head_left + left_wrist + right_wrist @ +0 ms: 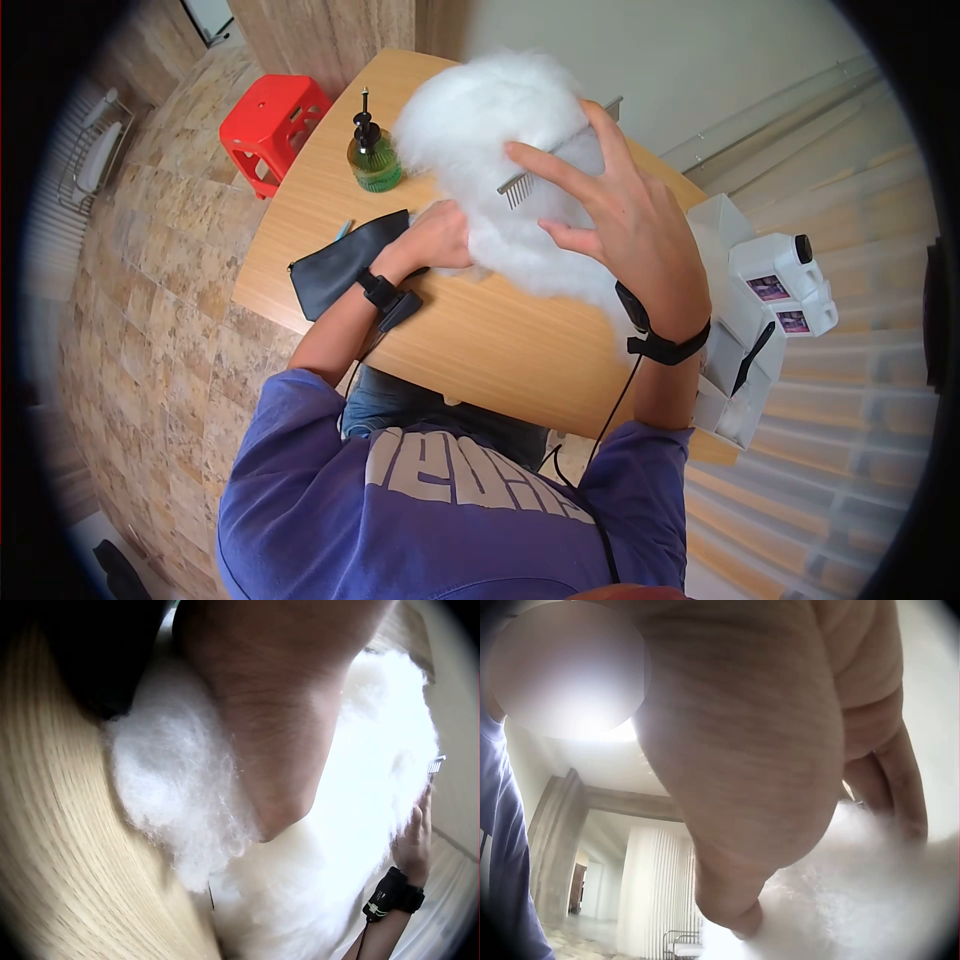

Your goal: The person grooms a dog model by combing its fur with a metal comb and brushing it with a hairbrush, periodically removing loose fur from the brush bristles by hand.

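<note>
White fluffy mass: on the table (pixel 490 340), the white fluffy mass (pixel 490 105) spreads from near the far edge towards the right edge
Right hand: right hand (pixel 632 215) holds the metal comb (pixel 516 187), thumb and fingers set wide, over the mass
Left hand: left hand (pixel 440 237) rests against the mass's left side; finger closure cannot be told, tips hidden
Combing: judged the step in hand, one hand steadying
Next stroke: appears to call for teeth laid into the fibres, drawn lightly, left hand bracing
Head view: alone shows the black pouch (pixel 345 265) by the near left corner
Left wrist view: shows a tuft (pixel 172 772) beside the left hand, unclear from above
Right wrist view: comb not discernible
</note>
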Demonstrator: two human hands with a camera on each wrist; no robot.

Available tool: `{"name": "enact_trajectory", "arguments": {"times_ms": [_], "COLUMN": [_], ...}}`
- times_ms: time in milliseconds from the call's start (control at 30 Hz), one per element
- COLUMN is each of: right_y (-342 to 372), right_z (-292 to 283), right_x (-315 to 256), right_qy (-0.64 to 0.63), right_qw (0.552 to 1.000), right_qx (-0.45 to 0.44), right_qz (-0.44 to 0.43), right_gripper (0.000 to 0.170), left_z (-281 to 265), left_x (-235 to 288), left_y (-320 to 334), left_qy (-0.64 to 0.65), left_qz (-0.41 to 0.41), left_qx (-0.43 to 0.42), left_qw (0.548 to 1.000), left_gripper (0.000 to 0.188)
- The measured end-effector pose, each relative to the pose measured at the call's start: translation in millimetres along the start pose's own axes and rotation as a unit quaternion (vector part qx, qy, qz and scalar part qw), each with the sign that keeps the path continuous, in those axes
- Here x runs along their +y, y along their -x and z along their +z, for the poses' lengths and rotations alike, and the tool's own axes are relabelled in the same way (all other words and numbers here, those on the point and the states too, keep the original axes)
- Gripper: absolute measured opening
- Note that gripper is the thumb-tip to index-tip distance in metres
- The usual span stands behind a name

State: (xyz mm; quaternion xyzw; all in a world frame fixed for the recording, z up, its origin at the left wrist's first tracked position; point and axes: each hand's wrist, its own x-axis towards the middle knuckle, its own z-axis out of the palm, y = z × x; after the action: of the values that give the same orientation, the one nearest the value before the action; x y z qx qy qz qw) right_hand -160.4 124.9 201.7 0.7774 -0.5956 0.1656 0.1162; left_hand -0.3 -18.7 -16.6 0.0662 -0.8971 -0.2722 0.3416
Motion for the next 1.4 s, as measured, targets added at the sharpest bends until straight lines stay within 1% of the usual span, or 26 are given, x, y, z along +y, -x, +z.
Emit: {"name": "enact_trajectory", "arguments": {"times_ms": [67, 167, 267, 367, 433, 567, 633, 667, 733, 767, 833, 867, 933, 1033, 1167, 1233, 1267, 1300, 1333, 1367, 1400], "right_y": [2.2, 7.8, 13.4, 15.5, 17.4, 19.7, 20.0, 18.3, 12.5, 11.0, 9.0, 8.2, 6.6, 6.0, 6.7, 7.2, 6.0, 4.3, 2.8, 1.8, 0.4], "right_z": [-1.5, -2.9, -1.6, 2.3, 4.2, 3.4, 1.6, -1.9, -11.4, -12.6, -13.1, -13.1, -13.1, -13.0, -21.2, -23.7, -23.5, -22.8, -22.6, -24.2, -26.6], "right_x": [-0.8, -1.4, 0.0, 3.6, 6.0, 7.7, 4.2, -0.7, -12.8, -14.7, -18.4, -20.6, -24.6, -28.7, -30.8, -30.9, -30.8, -30.3, -30.3, -33.0, -37.6], "right_qy": [0.007, 0.017, 0.02, 0.011, 0.0, -0.019, -0.019, -0.02, -0.011, -0.012, -0.046, -0.048, -0.006, 0.001, 0.024, 0.077, 0.078, 0.068, 0.058, 0.059, 0.022], "right_qw": [1.0, 1.0, 0.999, 1.0, 1.0, 1.0, 0.999, 0.999, 0.994, 0.994, 0.996, 0.996, 0.997, 0.997, 0.996, 0.996, 0.996, 0.997, 0.997, 0.997, 0.998], "right_qx": [-0.006, -0.011, -0.024, -0.012, 0.005, -0.006, -0.026, -0.026, -0.086, -0.086, -0.056, -0.056, -0.054, -0.046, -0.057, -0.019, -0.021, 0.017, 0.056, 0.055, 0.048], "right_qz": [0.002, 0.005, 0.012, 0.014, 0.001, 0.006, 0.017, 0.015, 0.06, 0.059, 0.057, 0.056, 0.057, 0.056, 0.07, 0.039, 0.037, 0.027, 0.017, 0.014, 0.016], "right_gripper": [0.079, 0.074, 0.07, 0.067, 0.067, 0.069, 0.077, 0.077, 0.079, 0.079, 0.087, 0.087, 0.092, 0.093, 0.092, 0.089, 0.089, 0.087, 0.084, 0.084, 0.083], "left_z": [0.3, -0.3, -3.0, -1.5, -0.6, -0.1, 2.1, 2.0, 1.5, 0.4, -1.2, -1.4, -0.2, 2.6, 2.7, 5.4, 6.1, 5.7, 4.7, 3.1, 2.2], "left_x": [-3.6, -5.4, -0.5, -1.0, -4.3, -3.2, -6.4, -6.6, -6.7, -5.3, -2.5, -1.3, -2.3, -5.9, -8.9, -9.5, -9.6, -10.0, -10.5, -9.4, -7.8], "left_y": [3.0, 5.2, 4.2, 3.4, 5.0, 3.3, 4.7, 4.6, 5.2, 5.0, 4.0, 3.4, 4.0, 4.5, 6.2, 4.9, 4.4, 4.8, 5.1, 4.9, 4.6], "left_qy": [0.0, -0.007, 0.011, 0.014, 0.01, 0.012, 0.01, 0.01, 0.002, -0.004, 0.002, 0.008, 0.006, 0.004, 0.0, 0.011, 0.021, 0.022, 0.016, 0.01, 0.01], "left_qz": [-0.024, -0.04, -0.038, -0.031, -0.031, -0.034, -0.039, -0.042, -0.039, -0.034, -0.037, -0.038, -0.04, -0.039, -0.039, -0.034, -0.03, -0.031, -0.04, -0.048, -0.048], "left_qx": [-0.034, -0.053, -0.041, -0.03, -0.04, -0.041, -0.036, -0.032, -0.036, -0.042, -0.041, -0.037, -0.039, -0.035, -0.039, -0.024, -0.011, -0.007, -0.029, -0.051, -0.048], "left_qw": [0.999, 0.998, 0.998, 0.999, 0.999, 0.998, 0.999, 0.999, 0.999, 0.999, 0.998, 0.999, 0.998, 0.999, 0.998, 0.999, 0.999, 0.999, 0.999, 0.998, 0.998], "left_gripper": [0.032, 0.032, 0.033, 0.035, 0.036, 0.038, 0.037, 0.035, 0.032, 0.03, 0.028, 0.026, 0.027, 0.027, 0.03, 0.03, 0.03, 0.03, 0.029, 0.028, 0.028]}}
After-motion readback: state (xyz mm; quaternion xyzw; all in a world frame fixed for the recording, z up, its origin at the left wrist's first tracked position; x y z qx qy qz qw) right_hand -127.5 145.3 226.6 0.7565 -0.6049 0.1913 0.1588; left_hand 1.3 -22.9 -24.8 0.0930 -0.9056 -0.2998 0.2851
